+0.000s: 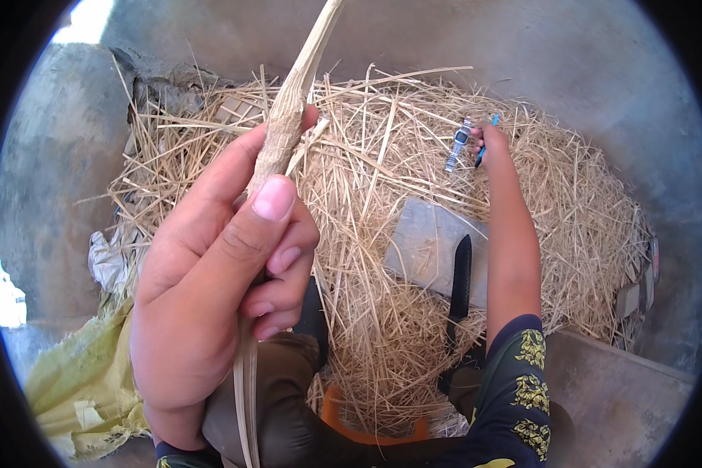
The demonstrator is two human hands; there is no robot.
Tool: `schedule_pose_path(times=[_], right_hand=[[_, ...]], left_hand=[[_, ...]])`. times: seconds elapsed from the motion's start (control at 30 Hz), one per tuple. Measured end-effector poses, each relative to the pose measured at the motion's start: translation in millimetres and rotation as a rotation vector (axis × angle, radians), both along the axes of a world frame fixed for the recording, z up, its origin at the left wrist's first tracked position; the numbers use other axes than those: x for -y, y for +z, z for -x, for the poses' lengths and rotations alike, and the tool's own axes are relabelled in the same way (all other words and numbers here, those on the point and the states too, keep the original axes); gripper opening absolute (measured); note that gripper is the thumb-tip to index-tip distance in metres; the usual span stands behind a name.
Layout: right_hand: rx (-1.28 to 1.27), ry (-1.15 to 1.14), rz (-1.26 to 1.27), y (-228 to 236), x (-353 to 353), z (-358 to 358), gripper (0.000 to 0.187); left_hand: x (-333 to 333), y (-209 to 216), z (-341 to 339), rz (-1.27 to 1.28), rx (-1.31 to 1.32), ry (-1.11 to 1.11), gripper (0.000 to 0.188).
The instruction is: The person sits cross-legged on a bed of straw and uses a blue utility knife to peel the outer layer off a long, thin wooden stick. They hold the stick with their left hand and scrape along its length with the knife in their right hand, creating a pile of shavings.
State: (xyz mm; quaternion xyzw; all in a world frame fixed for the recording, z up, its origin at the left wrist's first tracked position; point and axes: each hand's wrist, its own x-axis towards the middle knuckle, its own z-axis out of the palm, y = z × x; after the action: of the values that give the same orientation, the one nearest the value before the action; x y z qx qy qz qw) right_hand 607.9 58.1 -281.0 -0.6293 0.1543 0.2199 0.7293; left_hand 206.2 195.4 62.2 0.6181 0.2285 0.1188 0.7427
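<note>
Close up, my left hand [218, 273] is closed around a dried plant stalk [285, 117]. Thumb and fingers pinch it just below a rough, thickened joint. The stalk's pale strip-like end hangs beneath the hand, and its top runs out of view. My right arm reaches far forward over a heap of straw-like strips [382, 156]. At its end my right hand [492, 142] is closed on a slim blue and dark object [482, 150], too small to tell whether it is a pen. Just left of those fingers, a silver wristwatch [458, 144] lies on the strips.
A grey flat slab [429, 242] rests on the heap, with a long black blade-shaped object [461, 273] across it. Yellow-green sacking [86, 382] lies at lower left. Part of an orange seat [334, 413] shows under my legs. Grey walls [522, 39] enclose the heap.
</note>
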Motion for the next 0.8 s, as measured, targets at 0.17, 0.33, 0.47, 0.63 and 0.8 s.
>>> schedule_pose_path(times=[0.17,0.33,0.47,0.63,0.8], right_hand=[[-0.008,-0.017,-0.063,12.4,18.0,7.0,0.014],[-0.034,0.057,-0.115,25.2,32.4,35.0,0.019],[-0.02,0.114,0.004,78.6,39.4,69.2,0.029],[0.311,0.314,0.142,201.2,57.4,116.9,0.024],[0.575,0.325,0.499,223.6,91.8,200.6,0.022]], left_hand=[[-1.8,-0.6,2.3,-0.01,0.03,-0.005,0.053],[1.7,-0.5,4.1,-0.004,-0.022,0.027,0.052],[-10.1,-7.2,7.5,0.108,-0.055,-0.118,0.046],[-22.4,-13.1,23.8,0.198,-0.033,-0.113,0.041],[-32.0,-20.7,35.3,0.204,-0.017,-0.198,0.03]])
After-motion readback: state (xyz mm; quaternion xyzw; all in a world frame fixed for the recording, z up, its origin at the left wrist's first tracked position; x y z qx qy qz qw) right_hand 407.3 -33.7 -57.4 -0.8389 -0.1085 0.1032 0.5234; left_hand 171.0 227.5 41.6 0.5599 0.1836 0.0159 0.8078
